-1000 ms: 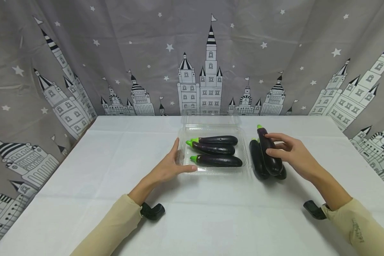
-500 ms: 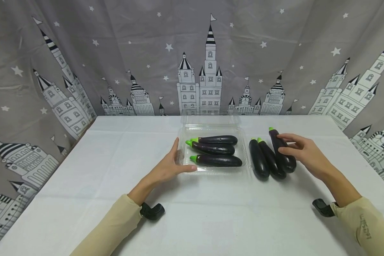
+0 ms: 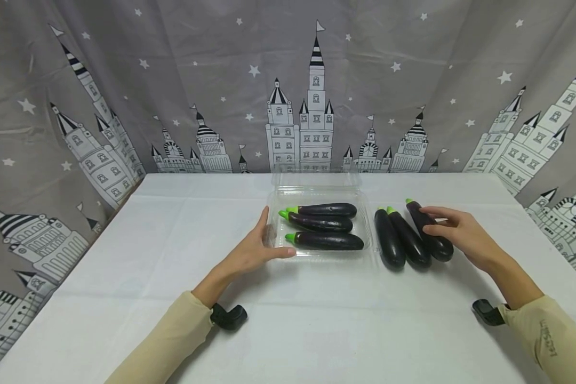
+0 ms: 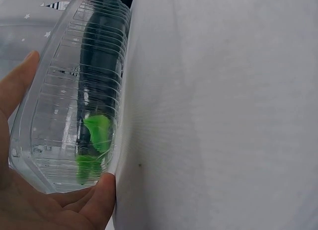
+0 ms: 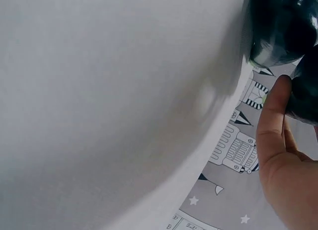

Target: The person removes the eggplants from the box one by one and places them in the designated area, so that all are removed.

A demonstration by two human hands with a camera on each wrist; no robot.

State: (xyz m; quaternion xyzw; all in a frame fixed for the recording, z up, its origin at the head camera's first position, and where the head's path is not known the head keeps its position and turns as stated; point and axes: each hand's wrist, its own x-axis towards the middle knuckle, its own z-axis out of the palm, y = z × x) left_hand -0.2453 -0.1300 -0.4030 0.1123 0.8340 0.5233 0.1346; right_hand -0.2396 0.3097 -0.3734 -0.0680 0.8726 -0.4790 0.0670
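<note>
My right hand (image 3: 465,234) holds a dark purple eggplant (image 3: 434,240) between thumb and fingers, at the right end of a row. Two more eggplants lie left of it, a middle one (image 3: 409,237) and a left one (image 3: 389,240). In the right wrist view, the held eggplant (image 5: 304,93) is cut off by the frame edge. A clear plastic clamshell container (image 3: 368,224) has its lid raised and three eggplants inside, green stems pointing left. My left hand (image 3: 249,250) rests against its left end, thumb along the front and fingers extended at the side.
The container's lid (image 3: 317,180) stands at the back edge of the white-covered table (image 3: 317,320). Behind hangs a grey curtain (image 3: 197,53) printed with castles and stars. The row of eggplants lies close to the container's right wall.
My right hand has moved right with its eggplant, from atop the other two to beside them, and slightly nearer. The eggplants there now lie side by side. My left hand has stayed put.
</note>
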